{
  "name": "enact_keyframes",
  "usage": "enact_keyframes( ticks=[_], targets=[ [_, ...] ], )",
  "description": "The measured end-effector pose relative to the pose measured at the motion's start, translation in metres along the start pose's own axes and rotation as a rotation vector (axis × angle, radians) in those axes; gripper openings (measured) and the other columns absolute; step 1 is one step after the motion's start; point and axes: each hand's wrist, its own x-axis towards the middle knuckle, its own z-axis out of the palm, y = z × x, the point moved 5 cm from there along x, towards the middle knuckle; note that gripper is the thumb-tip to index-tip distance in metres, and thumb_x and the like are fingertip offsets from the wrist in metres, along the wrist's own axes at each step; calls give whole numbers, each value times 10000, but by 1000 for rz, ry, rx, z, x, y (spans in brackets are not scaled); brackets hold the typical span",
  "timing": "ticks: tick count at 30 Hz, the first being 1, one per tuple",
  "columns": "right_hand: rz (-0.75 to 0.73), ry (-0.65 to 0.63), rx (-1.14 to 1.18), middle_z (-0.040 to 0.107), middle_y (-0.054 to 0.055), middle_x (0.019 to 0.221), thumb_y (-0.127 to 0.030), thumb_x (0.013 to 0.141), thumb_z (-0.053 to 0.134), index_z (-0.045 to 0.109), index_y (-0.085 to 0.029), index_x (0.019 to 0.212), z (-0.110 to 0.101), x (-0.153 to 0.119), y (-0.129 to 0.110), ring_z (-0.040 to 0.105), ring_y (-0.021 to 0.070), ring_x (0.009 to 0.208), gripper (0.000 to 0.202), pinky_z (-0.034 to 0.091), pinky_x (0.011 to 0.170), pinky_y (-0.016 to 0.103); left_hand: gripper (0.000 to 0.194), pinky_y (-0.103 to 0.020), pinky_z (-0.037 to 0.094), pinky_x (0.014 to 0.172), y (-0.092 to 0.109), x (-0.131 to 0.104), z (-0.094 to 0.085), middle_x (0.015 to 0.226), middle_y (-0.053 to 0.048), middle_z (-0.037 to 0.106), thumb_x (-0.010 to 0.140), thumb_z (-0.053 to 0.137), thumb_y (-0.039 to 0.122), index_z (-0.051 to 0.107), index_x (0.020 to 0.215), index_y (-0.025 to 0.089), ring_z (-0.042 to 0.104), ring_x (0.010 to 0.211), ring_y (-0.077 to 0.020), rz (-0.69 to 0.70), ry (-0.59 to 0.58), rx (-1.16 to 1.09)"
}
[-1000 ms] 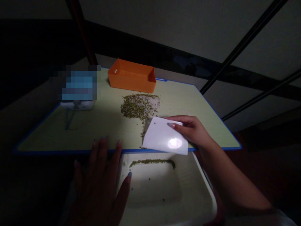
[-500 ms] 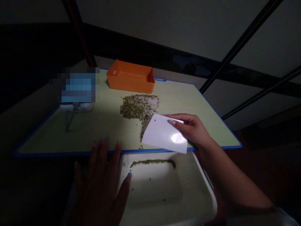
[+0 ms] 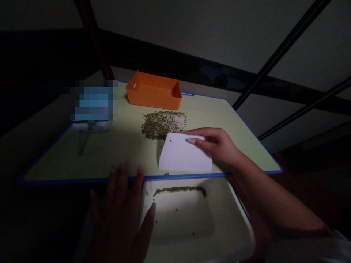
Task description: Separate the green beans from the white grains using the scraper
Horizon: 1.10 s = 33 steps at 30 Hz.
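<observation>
Starting nearest me, I see my left hand lying flat with its fingers spread, palm down on the near-left corner of the white tray; its fingertips reach the blue front edge of the table. It pinches nothing and looks placed much as it was a second ago, so I read it as steadying the tray under the table's lip. Just to the right of that hand, a thin row of green beans lies along the tray's far inner edge, with a few loose ones on the tray floor.

Beyond it, my right hand grips the white scraper by its top right corner, fingers curled over the upper edge; the thumb is hidden behind the card. Here is the change: a second ago the scraper was tilted and lifted, its lower edge hanging out over the tray and catching the glare. Now it stands squarer on the table, shifted left and further from me, its bottom edge just inside the blue rim. I judge that one sweep has ended and the blade has been reset for another.

Further out, just past the scraper's top edge, sits the bean pile, beans mixed with pale grains, apparently barely disturbed. Beyond that stands the orange bin, and far beyond my left hand a small white stand under a blurred patch.
</observation>
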Motion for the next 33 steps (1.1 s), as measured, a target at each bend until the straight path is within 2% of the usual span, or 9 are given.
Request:
enact_keyframes(
  ticks=[4, 7, 13, 15, 19, 23, 28, 33],
  targets=[
    [5, -65, 96, 780, 61, 1083, -294, 774, 779, 787, -250, 1029, 5, 5, 7, 725, 175, 935, 259, 566, 814, 299, 649, -653, 24, 1196, -1, 1, 2, 1675, -113, -10, 950, 323, 357, 14, 1519, 315, -36, 1548, -273, 3, -2, 27],
    [19, -39, 151, 787, 56, 1054, -291, 745, 803, 796, -264, 990, 0, 3, 13, 728, 171, 888, 247, 569, 769, 288, 632, -641, 24, 1205, -1, -1, 1, 1679, -93, -7, 955, 307, 365, 21, 1518, 325, -31, 1550, -261, -8, 3, 7],
    [43, 291, 284, 799, 28, 975, -285, 727, 816, 807, -299, 924, -31, -6, 19, 697, 129, 726, 198, 516, 605, 233, 598, -651, 46, 1212, 3, -2, -4, 1682, -80, 18, 965, 273, 356, 48, 1518, 328, -5, 1552, -256, -21, 0, -32],
    [59, 346, 280, 800, 31, 939, -293, 712, 824, 810, -293, 912, -36, -9, 19, 680, 130, 692, 200, 494, 569, 230, 598, -666, 52, 1208, 3, -1, -4, 1681, -86, 15, 965, 275, 365, 52, 1518, 327, -8, 1552, -260, -22, -9, -29],
    [77, 275, 176, 797, 53, 934, -322, 709, 825, 815, -268, 912, -33, -10, 16, 658, 133, 681, 211, 454, 528, 219, 607, -691, 85, 1196, 0, 0, -2, 1679, -96, 32, 963, 289, 368, 43, 1517, 337, -8, 1552, -267, -14, -4, -14],
    [120, 180, 150, 793, 60, 879, -338, 744, 797, 812, -243, 942, -27, -11, 18, 599, 93, 580, 220, 397, 470, 192, 614, -737, 130, 1168, -2, 0, -1, 1674, -120, 54, 960, 306, 347, 46, 1516, 334, 17, 1551, -288, -21, 2, 19],
    [114, 227, 104, 791, 86, 901, -344, 757, 780, 806, -204, 972, -34, -10, 19, 600, 98, 595, 257, 398, 469, 198, 615, -749, 178, 1154, -2, 0, -2, 1670, -131, 84, 963, 304, 312, 37, 1516, 330, 40, 1550, -292, -11, 8, 35],
    [70, 285, 88, 795, 90, 935, -349, 745, 785, 809, -218, 955, -38, -11, 16, 650, 127, 669, 249, 446, 508, 212, 659, -747, 198, 1145, -5, 2, 0, 1666, -141, 86, 951, 347, 304, 10, 1515, 345, 46, 1548, -313, -1, 17, 79]
  ],
)
